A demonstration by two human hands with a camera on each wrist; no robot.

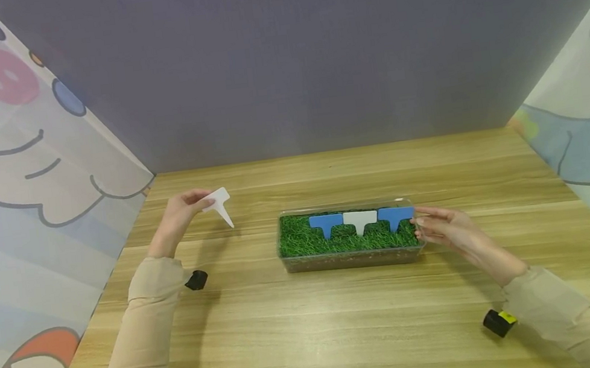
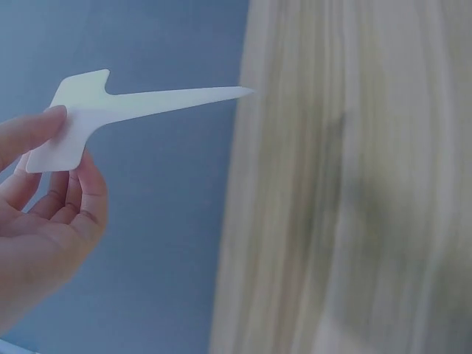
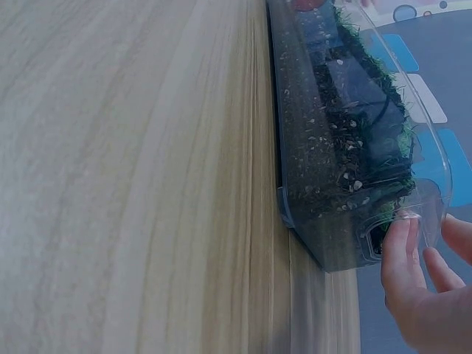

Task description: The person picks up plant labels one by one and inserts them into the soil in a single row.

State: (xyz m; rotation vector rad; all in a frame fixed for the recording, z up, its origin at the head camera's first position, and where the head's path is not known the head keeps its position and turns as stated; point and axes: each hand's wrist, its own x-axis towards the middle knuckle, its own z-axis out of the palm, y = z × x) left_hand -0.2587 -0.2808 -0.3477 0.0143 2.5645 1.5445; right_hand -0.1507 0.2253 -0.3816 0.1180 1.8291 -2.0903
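My left hand (image 1: 176, 219) pinches a white T-shaped plant label (image 1: 217, 202) above the table, left of the box. In the left wrist view the label's long pointed stem (image 2: 169, 102) sticks out sideways, with the thumb (image 2: 37, 133) on its flat head. My right hand (image 1: 456, 232) holds the right end of a clear plastic box (image 1: 353, 259), fingers at its end wall. Dark soil (image 3: 332, 140) and green grass (image 1: 295, 235) fill the box. Standing in the grass are a blue label (image 1: 326, 224), a white label (image 1: 360, 220) and another blue label (image 1: 396, 216), in a row.
The box stands on a wood-grain table (image 1: 311, 328). A grey panel (image 1: 314, 60) rises behind it, with cartoon-printed cloth (image 1: 10, 180) at both sides. A black device sits at the left wrist (image 1: 197, 280) and another at the right wrist (image 1: 499, 323).
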